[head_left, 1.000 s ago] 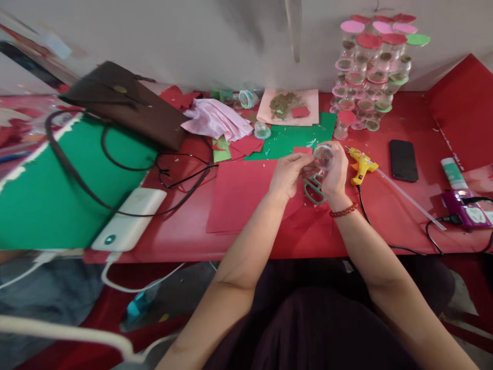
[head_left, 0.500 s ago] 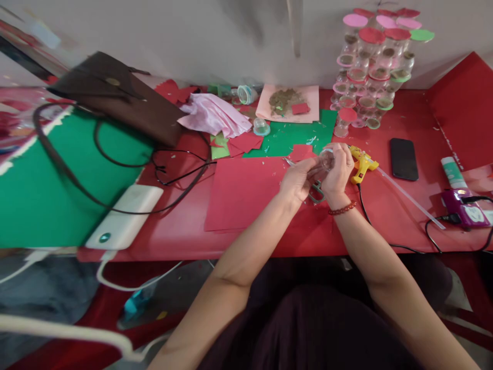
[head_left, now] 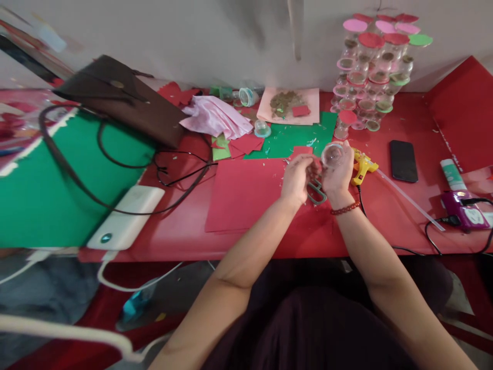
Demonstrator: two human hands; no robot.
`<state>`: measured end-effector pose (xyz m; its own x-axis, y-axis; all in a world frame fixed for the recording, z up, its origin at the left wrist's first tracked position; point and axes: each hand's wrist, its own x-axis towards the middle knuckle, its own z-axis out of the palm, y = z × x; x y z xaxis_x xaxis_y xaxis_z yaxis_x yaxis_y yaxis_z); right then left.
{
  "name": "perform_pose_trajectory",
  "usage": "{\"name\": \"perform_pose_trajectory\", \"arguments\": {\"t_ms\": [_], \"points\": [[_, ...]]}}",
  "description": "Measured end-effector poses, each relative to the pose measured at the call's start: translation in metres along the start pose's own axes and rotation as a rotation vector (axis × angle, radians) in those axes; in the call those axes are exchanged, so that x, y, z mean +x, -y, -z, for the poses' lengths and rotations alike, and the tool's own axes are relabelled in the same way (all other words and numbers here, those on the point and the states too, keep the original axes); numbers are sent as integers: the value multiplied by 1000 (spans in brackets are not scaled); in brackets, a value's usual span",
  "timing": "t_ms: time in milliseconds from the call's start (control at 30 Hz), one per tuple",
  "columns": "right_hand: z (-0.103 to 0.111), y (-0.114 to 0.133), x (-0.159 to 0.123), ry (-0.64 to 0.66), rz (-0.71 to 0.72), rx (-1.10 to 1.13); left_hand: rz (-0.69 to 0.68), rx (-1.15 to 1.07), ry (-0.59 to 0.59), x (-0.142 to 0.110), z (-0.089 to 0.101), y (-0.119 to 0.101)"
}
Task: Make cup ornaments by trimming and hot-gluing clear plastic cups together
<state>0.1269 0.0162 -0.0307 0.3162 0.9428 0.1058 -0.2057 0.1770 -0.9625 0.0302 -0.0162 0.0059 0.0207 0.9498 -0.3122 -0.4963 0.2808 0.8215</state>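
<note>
My right hand (head_left: 339, 173) holds a small clear plastic cup (head_left: 332, 155), its round rim turned toward me and its base hidden in the palm. Close on the left, my left hand (head_left: 296, 180) has its fingers curled together near the cup's side; whether anything is in them I cannot make out. Below and between the hands lie scissors (head_left: 317, 194) with dark grey-green handles, their blades mostly covered by the left hand. A yellow glue gun (head_left: 362, 167) with a clear glue stick (head_left: 410, 199) in it rests just right of my right hand.
Red paper sheets (head_left: 246, 195) lie left of my hands. Behind are a green sheet (head_left: 285, 139), pink cloth (head_left: 217, 117) and a small clear cup (head_left: 262, 128). A tower of clear cups (head_left: 367, 77) stands at the back right. A phone (head_left: 403, 161) and brown bag (head_left: 127, 97) flank the area.
My left hand has drawn slightly away from the cup, to the left. The right hand has opened toward me, so the cup's round rim shows more fully.
</note>
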Motion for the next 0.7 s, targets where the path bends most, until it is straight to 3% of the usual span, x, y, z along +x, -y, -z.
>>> {"name": "perform_pose_trajectory", "arguments": {"t_ms": [133, 267, 467, 600, 700], "points": [[-6, 10, -2, -81, -82, 156, -154, 169, -31, 6, 9, -6], [-13, 7, -5, -78, -20, 132, -173, 244, -18, 12, 13, -4], [-11, 1, -10, -62, 154, -200, -31, 69, 313, 11, 9, 2], [-8, 8, -13, -104, 293, -467, 29, -9, 339, 9, 8, -1], [-7, 12, -12, -60, 313, -515, -13, -46, 300, 8, 10, -9]]}}
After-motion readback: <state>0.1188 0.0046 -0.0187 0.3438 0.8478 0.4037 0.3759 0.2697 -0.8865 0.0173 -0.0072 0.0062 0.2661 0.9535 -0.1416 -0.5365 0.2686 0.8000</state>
